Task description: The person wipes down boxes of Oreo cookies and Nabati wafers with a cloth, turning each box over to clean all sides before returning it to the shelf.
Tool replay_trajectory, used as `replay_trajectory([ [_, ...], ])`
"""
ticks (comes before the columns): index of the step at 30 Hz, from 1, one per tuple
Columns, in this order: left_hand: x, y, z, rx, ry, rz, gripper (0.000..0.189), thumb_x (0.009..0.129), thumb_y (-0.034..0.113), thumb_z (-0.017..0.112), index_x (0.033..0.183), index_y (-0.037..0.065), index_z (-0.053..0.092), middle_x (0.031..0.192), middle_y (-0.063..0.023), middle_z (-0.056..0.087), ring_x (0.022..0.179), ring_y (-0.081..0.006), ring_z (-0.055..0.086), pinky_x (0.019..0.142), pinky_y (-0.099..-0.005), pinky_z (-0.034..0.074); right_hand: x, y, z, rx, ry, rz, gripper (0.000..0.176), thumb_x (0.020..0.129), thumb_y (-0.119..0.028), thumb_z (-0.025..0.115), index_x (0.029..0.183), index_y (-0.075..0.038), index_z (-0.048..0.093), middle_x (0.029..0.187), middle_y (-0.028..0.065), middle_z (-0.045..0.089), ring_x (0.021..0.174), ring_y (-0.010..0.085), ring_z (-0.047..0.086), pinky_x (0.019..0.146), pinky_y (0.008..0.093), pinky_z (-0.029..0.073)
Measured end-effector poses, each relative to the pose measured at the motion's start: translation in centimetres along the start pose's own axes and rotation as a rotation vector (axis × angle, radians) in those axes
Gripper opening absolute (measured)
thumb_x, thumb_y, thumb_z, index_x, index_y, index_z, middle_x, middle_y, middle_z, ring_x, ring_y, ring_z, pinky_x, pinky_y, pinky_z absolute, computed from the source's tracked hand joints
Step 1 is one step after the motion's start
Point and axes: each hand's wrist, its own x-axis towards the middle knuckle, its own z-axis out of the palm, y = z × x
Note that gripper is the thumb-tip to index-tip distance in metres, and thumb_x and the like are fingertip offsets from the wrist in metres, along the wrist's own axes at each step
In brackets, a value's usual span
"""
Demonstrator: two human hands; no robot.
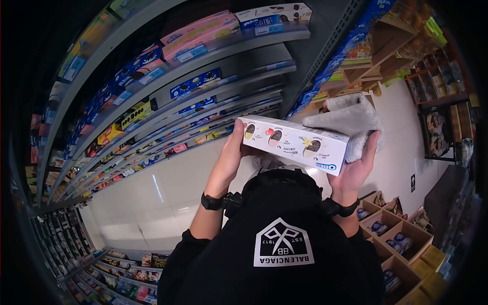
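A white box of Oreo cookies is held up in front of my chest, tilted so its right end is lower. My left hand is closed round its left end, the thumb up along the edge. My right hand supports the right end from below and the side. A grey towel is also in my right hand, bunched behind and beside the box. Part of the fingers of both hands is hidden behind the box and the towel.
Shelves with several cookie boxes, among them a pink box and a blue box, rise at the left and front. Wooden bins with packets stand at the lower right. A pale tiled floor lies below.
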Motion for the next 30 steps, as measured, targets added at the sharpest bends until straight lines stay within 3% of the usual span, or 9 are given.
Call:
replay_trajectory([
  [2, 2.1, -3.7, -0.9, -0.310, -0.258, -0.360, 0.070, 0.104, 0.064, 0.035, 0.127, 0.002, 0.059, 0.114, -0.0144, 0.072, 0.097, -0.0252, 0.074, 0.082, -0.0384, 0.062, -0.5, 0.9, 0.0, 0.026, -0.097, -0.027, 0.061, 0.108, -0.051, 0.038, 0.147, -0.004, 0.044, 0.142, 0.0126, 0.056, 0.132, 0.0297, 0.054, 0.110, 0.0444, 0.044],
  [5, 3.2, -6.2, 0.5, -0.516, -0.335, -0.477, 0.071, 0.104, 0.065, 0.035, 0.133, 0.004, 0.055, 0.119, -0.0180, 0.070, 0.108, -0.0307, 0.072, 0.088, -0.0465, 0.061, -0.6, 2.0, -1.3, 0.085, -0.190, 0.072, 0.057, 0.107, -0.046, 0.048, 0.144, -0.003, 0.045, 0.140, 0.0109, 0.056, 0.126, 0.0227, 0.056, 0.105, 0.0368, 0.044],
  [13, 3.1, -6.1, -0.5, -0.490, -0.385, -0.578, 0.079, 0.101, 0.071, 0.030, 0.119, 0.001, 0.062, 0.077, -0.0131, 0.069, 0.065, -0.0222, 0.072, 0.062, -0.0329, 0.061, 0.1, 2.1, 0.6, -0.489, -0.258, -0.194, 0.070, 0.095, -0.043, 0.069, 0.144, 0.000, 0.041, 0.141, 0.0165, 0.053, 0.133, 0.0259, 0.050, 0.112, 0.0421, 0.039],
  [18, 2.2, -5.2, -1.1, -0.451, -0.404, -0.585, 0.081, 0.101, 0.072, 0.029, 0.111, 0.001, 0.066, 0.066, -0.0124, 0.066, 0.061, -0.0215, 0.071, 0.058, -0.0301, 0.059, 2.1, 1.5, 0.6, -0.918, -0.625, -0.668, 0.094, 0.065, -0.020, 0.096, 0.140, 0.000, 0.042, 0.141, 0.0241, 0.053, 0.132, 0.0352, 0.052, 0.112, 0.0478, 0.039],
  [24, -0.5, -1.3, 0.5, -0.187, -0.280, -0.324, 0.089, 0.099, 0.075, 0.030, 0.143, 0.000, 0.050, 0.118, -0.0229, 0.069, 0.097, -0.0284, 0.074, 0.076, -0.0360, 0.063, 3.5, 1.6, -0.1, -0.607, -0.103, -0.454, 0.070, 0.083, -0.020, 0.081, 0.139, 0.004, 0.047, 0.129, 0.0134, 0.060, 0.119, 0.0222, 0.058, 0.107, 0.0352, 0.044],
  [26, -1.4, 0.0, 0.6, -0.242, -0.266, 0.015, 0.099, 0.095, 0.077, 0.037, 0.159, 0.003, 0.024, 0.148, -0.0229, 0.048, 0.126, -0.0310, 0.061, 0.089, -0.0387, 0.061, 3.9, 2.2, -0.3, -0.299, 0.190, -0.254, 0.059, 0.088, -0.020, 0.077, 0.136, 0.001, 0.052, 0.126, 0.0089, 0.062, 0.117, 0.0164, 0.060, 0.103, 0.0331, 0.046],
  [27, -1.6, 0.9, 0.0, -0.355, -0.372, 0.068, 0.102, 0.088, 0.064, 0.067, 0.158, 0.003, 0.025, 0.158, -0.0209, 0.036, 0.135, -0.0289, 0.053, 0.099, -0.0427, 0.056, 4.2, 2.4, -1.6, -0.220, 0.318, -0.097, 0.051, 0.092, -0.025, 0.074, 0.135, -0.005, 0.054, 0.126, 0.0053, 0.064, 0.115, 0.0143, 0.062, 0.100, 0.0342, 0.050],
  [28, -1.6, 1.3, 0.1, -0.357, -0.367, 0.071, 0.102, 0.088, 0.064, 0.067, 0.158, 0.003, 0.025, 0.158, -0.0209, 0.036, 0.135, -0.0289, 0.053, 0.099, -0.0427, 0.056, 4.3, 3.2, -2.2, -0.221, 0.313, -0.093, 0.051, 0.092, -0.025, 0.074, 0.135, -0.005, 0.054, 0.126, 0.0053, 0.064, 0.115, 0.0143, 0.062, 0.100, 0.0342, 0.050],
  [30, -1.7, 1.8, 0.6, -0.168, -0.369, 0.437, 0.096, 0.078, 0.018, 0.088, 0.155, 0.005, 0.032, 0.158, -0.0175, 0.038, 0.136, -0.0281, 0.053, 0.105, -0.0408, 0.052, 4.2, 4.5, -2.9, -0.019, 0.317, 0.174, 0.048, 0.095, -0.030, 0.070, 0.134, -0.007, 0.054, 0.126, 0.0075, 0.063, 0.117, 0.0192, 0.063, 0.102, 0.0384, 0.053],
])
